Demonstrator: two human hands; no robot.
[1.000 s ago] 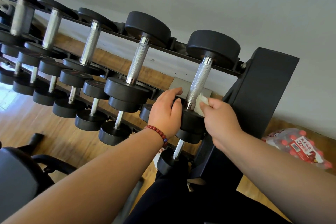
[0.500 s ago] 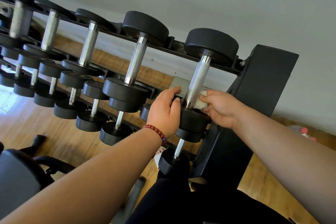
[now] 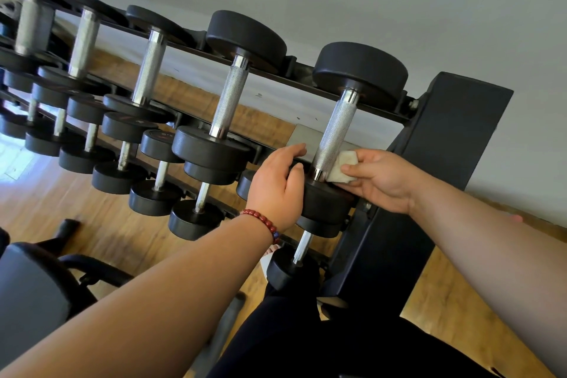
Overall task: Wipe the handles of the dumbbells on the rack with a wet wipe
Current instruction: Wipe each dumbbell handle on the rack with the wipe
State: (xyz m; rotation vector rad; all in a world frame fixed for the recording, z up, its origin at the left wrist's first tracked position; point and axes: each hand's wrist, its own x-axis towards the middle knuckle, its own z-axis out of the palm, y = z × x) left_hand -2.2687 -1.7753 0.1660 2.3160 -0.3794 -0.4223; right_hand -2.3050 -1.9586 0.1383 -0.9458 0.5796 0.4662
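The folded wet wipe (image 3: 340,167) lay against the right side of the knurled handle (image 3: 337,129), at its lower end and just above the near head (image 3: 325,202) of the rightmost dumbbell (image 3: 362,74) on the rack's top tier. The right hand (image 3: 383,181) pinched the wipe, thumb across its front and fingers curled behind it, so the wipe sat between the fingertips and the steel. The left hand (image 3: 276,187) gripped the left rim of that same near head, with the thumb laid over its top face and the fingers bent round the far side. A red bead bracelet (image 3: 260,219) circled that wrist.

Above the wipe the handle ran bare up to the far head at the back rail. The rack's dark end upright (image 3: 454,138) stood close on the right of the right hand. On the left an open gap separated this handle from the next dumbbell (image 3: 230,101). Smaller dumbbells filled the lower tiers (image 3: 153,196) beneath the hands. A black padded seat (image 3: 27,294) stood on the wooden floor (image 3: 46,202) at lower left.
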